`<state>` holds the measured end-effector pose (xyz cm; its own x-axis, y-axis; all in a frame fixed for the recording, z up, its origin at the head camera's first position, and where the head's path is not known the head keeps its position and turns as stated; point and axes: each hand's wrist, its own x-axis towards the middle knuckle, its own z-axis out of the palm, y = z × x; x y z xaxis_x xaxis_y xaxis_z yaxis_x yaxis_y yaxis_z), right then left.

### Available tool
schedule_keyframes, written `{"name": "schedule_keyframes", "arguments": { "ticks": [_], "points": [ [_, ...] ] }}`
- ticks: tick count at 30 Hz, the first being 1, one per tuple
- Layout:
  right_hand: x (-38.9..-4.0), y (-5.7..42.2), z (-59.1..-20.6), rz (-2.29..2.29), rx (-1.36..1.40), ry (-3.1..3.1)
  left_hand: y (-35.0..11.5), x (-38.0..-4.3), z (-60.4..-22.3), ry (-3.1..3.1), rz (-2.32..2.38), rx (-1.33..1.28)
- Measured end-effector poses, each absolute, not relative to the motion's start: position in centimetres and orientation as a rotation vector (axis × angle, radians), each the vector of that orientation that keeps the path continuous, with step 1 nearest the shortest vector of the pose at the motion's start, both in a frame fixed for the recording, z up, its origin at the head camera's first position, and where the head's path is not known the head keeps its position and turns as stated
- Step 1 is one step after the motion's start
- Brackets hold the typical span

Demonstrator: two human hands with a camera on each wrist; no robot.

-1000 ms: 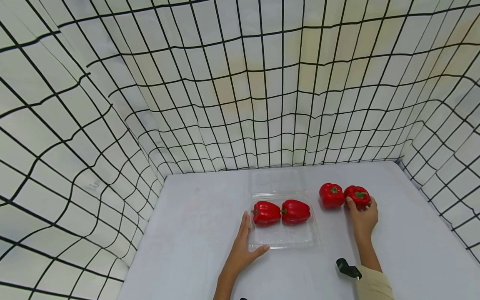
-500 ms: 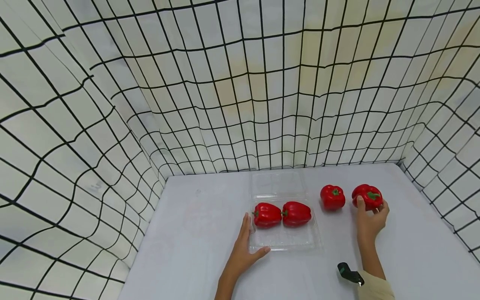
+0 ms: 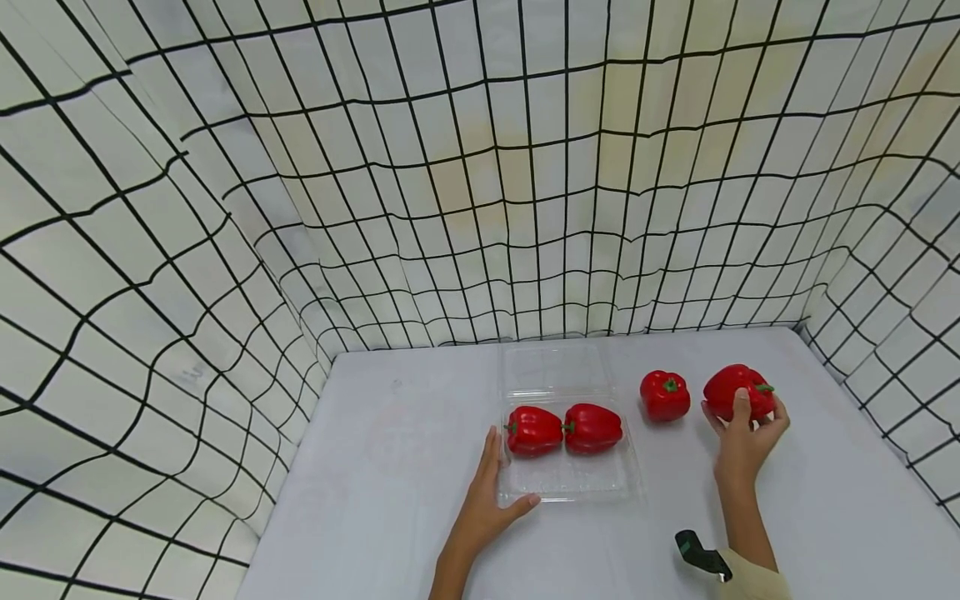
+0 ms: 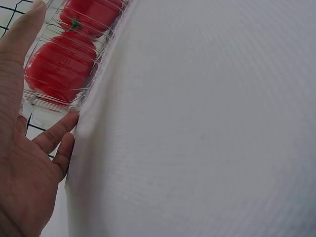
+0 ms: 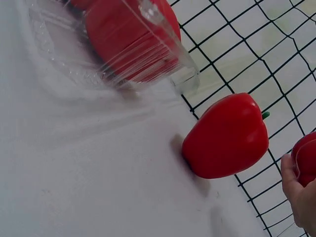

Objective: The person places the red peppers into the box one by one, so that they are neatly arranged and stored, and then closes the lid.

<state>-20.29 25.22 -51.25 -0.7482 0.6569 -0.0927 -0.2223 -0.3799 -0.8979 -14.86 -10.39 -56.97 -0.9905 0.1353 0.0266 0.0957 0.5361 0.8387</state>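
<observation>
Two red bell peppers lie on their sides in a clear plastic clamshell box, the left pepper [image 3: 534, 432] and the right pepper [image 3: 592, 428]. My left hand [image 3: 480, 503] rests at the box's left front corner, thumb and fingers spread, straight fingers touching its side. In the left wrist view the box wall [image 4: 59, 104] stands close to the fingertips. My right hand [image 3: 742, 450] grips another bell pepper [image 3: 731, 390], tilted with its green stem toward the right. One more bell pepper [image 3: 664, 396] stands upright on the table between the box and that hand.
The box's open lid [image 3: 555, 367] lies flat behind it. White cloth covers the table [image 3: 390, 450]. Black netting [image 3: 525, 233] over pale sheeting rises at the back and both sides. A dark wrist device [image 3: 701, 552] sits by the right sleeve [image 3: 753, 581].
My right hand has drawn its bell pepper to the right, away from the upright one, and tilted it so the stem points right. My left hand has stayed by the box.
</observation>
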Motion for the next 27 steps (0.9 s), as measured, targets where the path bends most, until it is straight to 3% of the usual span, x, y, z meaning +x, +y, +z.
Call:
{"name": "schedule_keyframes", "arguments": {
  "ticks": [6,27],
  "points": [
    [-20.2,24.3,-50.3,2.301,-0.510,-1.198,-10.3,-14.7,-57.0,2.705,1.498,0.200],
    [-19.6,20.4,-50.3,2.087,-0.212,-1.861,-10.4,-14.9,-56.9,2.710,1.476,0.200]
  ]
}}
